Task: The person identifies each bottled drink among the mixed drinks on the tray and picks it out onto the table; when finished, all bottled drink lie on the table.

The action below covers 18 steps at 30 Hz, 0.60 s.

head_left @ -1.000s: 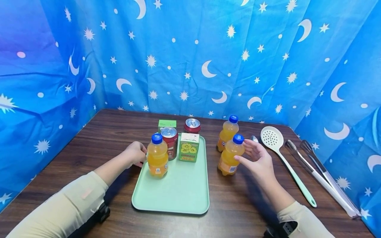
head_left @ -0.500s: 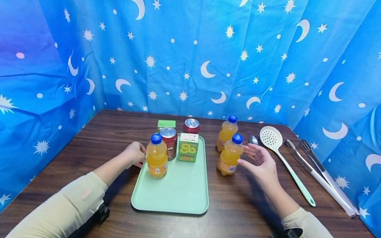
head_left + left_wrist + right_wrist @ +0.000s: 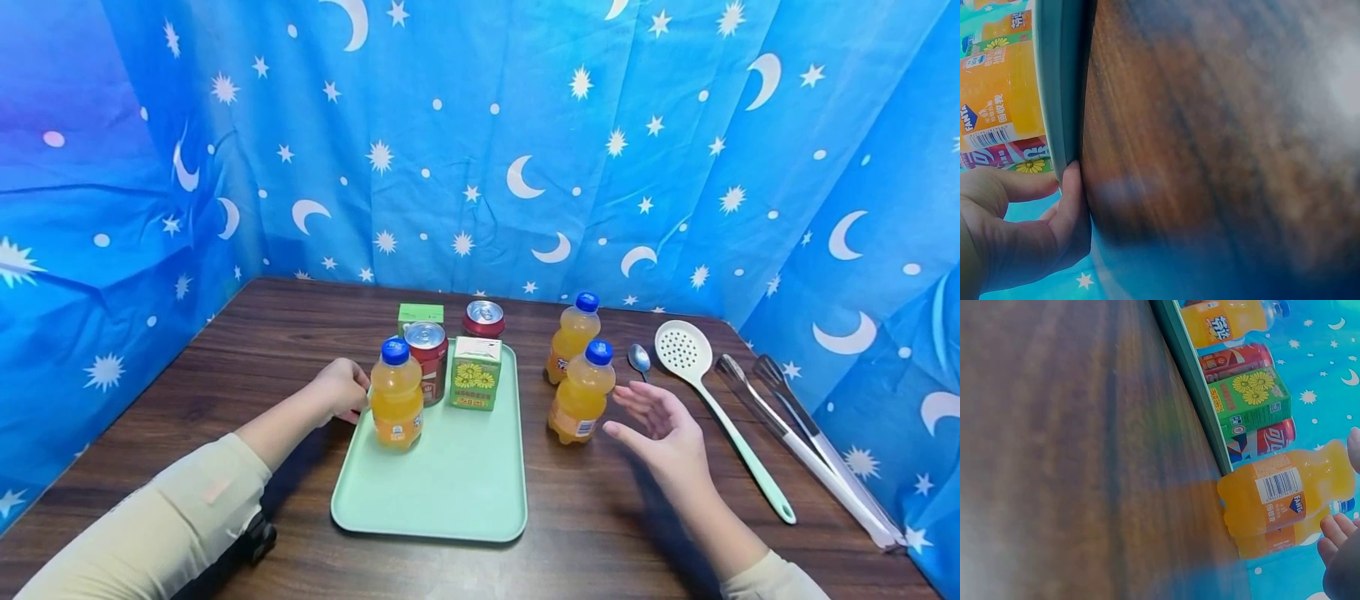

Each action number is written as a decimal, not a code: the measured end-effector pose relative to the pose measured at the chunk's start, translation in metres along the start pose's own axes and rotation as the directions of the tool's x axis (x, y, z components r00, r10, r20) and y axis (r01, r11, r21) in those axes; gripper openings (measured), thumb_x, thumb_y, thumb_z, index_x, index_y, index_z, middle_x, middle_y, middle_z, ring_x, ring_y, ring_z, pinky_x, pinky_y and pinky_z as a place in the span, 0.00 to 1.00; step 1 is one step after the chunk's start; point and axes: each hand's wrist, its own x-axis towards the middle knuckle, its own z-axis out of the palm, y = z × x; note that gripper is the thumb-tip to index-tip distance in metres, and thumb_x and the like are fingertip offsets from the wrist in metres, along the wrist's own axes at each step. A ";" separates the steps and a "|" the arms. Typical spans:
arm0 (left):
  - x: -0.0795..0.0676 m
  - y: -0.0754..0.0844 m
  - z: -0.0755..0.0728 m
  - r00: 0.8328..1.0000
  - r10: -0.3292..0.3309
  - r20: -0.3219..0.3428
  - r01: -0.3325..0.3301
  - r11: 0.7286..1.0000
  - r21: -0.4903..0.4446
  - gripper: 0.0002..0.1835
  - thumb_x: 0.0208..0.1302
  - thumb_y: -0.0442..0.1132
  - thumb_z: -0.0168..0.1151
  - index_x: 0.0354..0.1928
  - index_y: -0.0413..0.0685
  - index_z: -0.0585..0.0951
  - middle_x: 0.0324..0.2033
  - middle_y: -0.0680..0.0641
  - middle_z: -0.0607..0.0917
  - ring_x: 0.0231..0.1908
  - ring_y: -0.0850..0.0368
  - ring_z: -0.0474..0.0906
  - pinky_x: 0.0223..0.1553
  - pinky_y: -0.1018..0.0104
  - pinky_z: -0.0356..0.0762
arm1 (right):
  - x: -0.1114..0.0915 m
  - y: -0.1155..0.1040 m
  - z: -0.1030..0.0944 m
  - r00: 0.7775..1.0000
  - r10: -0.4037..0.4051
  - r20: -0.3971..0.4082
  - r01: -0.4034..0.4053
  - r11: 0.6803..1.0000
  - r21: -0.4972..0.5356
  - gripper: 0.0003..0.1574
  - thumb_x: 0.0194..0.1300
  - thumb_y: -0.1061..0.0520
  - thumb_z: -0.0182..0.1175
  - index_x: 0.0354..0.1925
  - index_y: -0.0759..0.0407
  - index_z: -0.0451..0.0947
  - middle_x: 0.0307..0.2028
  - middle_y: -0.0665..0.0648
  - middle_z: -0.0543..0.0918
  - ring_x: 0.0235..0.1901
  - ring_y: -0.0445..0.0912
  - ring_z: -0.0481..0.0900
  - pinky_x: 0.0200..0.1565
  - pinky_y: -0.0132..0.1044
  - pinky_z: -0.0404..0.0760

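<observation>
My left hand (image 3: 342,390) pinches the left rim of a pale green tray (image 3: 450,492); thumb and fingertips (image 3: 1071,178) meet at the rim in the left wrist view. On the tray stand an orange soda bottle (image 3: 397,404), a red drink can (image 3: 431,367) and a green drink carton with yellow flowers (image 3: 476,379). Right of the tray, another orange soda bottle (image 3: 582,398) stands upright on the table. Beside it, a small gap away, is my right hand (image 3: 671,442), fingers spread and holding nothing. The right wrist view shows only part of that hand.
Behind that bottle stands a similar one (image 3: 573,343). A second green carton (image 3: 420,313) and red can (image 3: 483,318) are at the back, partly hidden. To the right lie a spoon (image 3: 639,358), a slotted skimmer (image 3: 684,348) and metal tongs (image 3: 813,454). A blue curtain (image 3: 480,125) borders the table.
My right hand has moved away from the near bottle, rightward and slightly toward me, uncovering the spoon. The bottle stays in place. My left hand has not moved from the tray rim.
</observation>
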 end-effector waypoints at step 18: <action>-0.002 0.001 0.000 1.000 0.003 0.001 -0.003 1.000 0.013 0.14 0.51 0.19 0.56 0.43 0.29 0.72 0.38 0.36 0.73 0.32 0.49 0.76 0.27 0.61 0.83 | -0.020 -0.008 0.000 0.994 -0.094 0.048 0.084 0.980 0.180 0.32 0.49 0.75 0.66 0.53 0.71 0.69 0.47 0.66 0.80 0.47 0.47 0.79 0.49 0.32 0.77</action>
